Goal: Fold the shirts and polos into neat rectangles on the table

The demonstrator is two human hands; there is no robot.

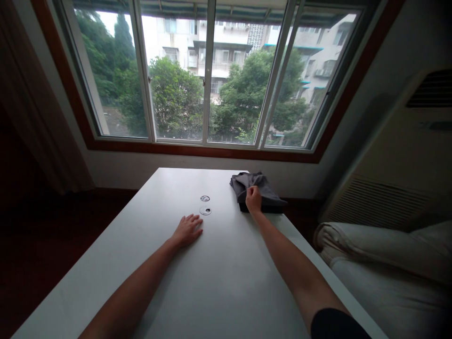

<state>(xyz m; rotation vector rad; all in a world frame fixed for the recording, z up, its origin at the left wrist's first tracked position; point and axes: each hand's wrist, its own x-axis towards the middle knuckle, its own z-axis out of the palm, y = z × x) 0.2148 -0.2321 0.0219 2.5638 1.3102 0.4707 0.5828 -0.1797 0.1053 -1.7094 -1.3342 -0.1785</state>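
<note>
My left hand (188, 230) lies flat on the white table (226, 282), fingers spread, holding nothing. Just beyond its fingertips are two round cable-hole fittings (205, 210) set in the tabletop. At the far right corner of the table, my right hand (253, 199) is closed on a grey cloth (270, 190), pinching its near side. The cloth is rumpled and rests on a black, flat-sided object (271, 207) whose kind I cannot make out, since the cloth covers most of it.
A wide sliding window (205, 80) with a wooden frame is beyond the table. To the right stand a floor air conditioner (388, 188) and a pale padded seat or folded bedding (381, 263). A curtain (38, 103) hangs at the left.
</note>
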